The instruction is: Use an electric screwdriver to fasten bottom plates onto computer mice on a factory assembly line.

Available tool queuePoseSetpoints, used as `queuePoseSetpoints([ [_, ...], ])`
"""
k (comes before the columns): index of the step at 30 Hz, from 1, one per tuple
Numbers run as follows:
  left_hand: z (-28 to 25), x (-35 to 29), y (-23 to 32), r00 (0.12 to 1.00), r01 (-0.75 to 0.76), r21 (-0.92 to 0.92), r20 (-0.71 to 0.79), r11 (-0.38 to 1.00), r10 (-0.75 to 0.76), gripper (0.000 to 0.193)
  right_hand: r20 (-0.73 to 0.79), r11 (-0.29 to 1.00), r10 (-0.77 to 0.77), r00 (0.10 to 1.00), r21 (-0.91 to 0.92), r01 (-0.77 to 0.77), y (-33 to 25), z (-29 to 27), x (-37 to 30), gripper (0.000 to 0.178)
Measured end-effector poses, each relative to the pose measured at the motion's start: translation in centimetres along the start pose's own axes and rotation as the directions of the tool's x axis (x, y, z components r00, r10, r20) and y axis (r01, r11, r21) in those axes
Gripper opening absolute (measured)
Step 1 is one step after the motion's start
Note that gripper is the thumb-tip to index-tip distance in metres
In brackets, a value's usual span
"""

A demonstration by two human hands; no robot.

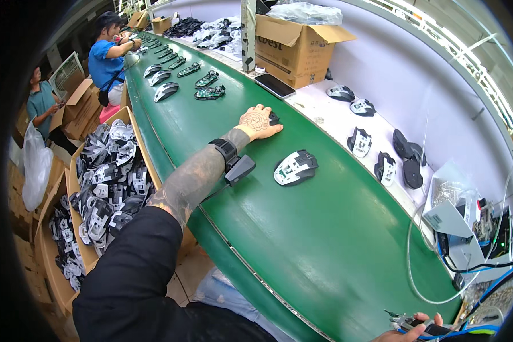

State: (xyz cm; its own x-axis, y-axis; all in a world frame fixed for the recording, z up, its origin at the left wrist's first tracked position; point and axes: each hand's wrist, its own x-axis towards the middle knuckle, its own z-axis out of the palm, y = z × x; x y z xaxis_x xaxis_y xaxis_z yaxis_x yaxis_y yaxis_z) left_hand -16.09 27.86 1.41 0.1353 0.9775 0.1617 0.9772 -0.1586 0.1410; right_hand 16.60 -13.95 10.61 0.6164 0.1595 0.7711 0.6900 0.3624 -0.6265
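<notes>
My left hand (260, 122) reaches across the green belt and closes over a dark computer mouse part (274, 118), mostly hidden beneath the fingers. Closer to me on the belt lies a black and white mouse shell (296, 168), touched by neither hand. At the lower right edge my right hand (411, 332) grips a power screwdriver (435, 329), its thin tip pointing left and blue cords beside it. Farther up the belt are several open mice with green circuit boards (210, 92) and several white-topped mice (166, 92).
A phone (274, 85) lies by the belt's far edge, near a cardboard box (293, 51). Mouse shells (359, 142) line the white ledge (319, 114). Cartons of shells (139, 137) stand left. Looping white tubing (409, 256) hangs at right. Two people (105, 62) work at far left.
</notes>
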Motion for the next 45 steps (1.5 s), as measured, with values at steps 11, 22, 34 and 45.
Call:
queuePoseSetpoints([
  [11,-0.9,-6.3,7.2,0.902,-0.341,-0.154,-0.331,0.927,0.276,0.069,0.143,0.96,0.14,0.98,0.222,-0.169,0.9,-3.0,-0.1,0.063],
  [22,-4.7,-20.1,24.8,0.722,-0.098,-0.955,0.126,0.281,0.681,0.05,0.288,0.849,0.328,0.9,0.327,-0.414,-6.0,-1.5,9.2,0.043],
  [34,-2.7,-22.6,24.0,0.753,0.634,-0.672,0.421,-0.384,0.505,0.048,-0.212,0.97,0.157,0.965,0.216,-0.11,-2.5,3.9,5.6,0.03],
  [45,-2.1,-23.7,23.9,0.549,0.82,-0.396,0.337,-0.414,0.765,0.048,-0.068,0.934,0.112,0.991,0.347,-0.082,-6.4,2.6,10.5,0.036],
])
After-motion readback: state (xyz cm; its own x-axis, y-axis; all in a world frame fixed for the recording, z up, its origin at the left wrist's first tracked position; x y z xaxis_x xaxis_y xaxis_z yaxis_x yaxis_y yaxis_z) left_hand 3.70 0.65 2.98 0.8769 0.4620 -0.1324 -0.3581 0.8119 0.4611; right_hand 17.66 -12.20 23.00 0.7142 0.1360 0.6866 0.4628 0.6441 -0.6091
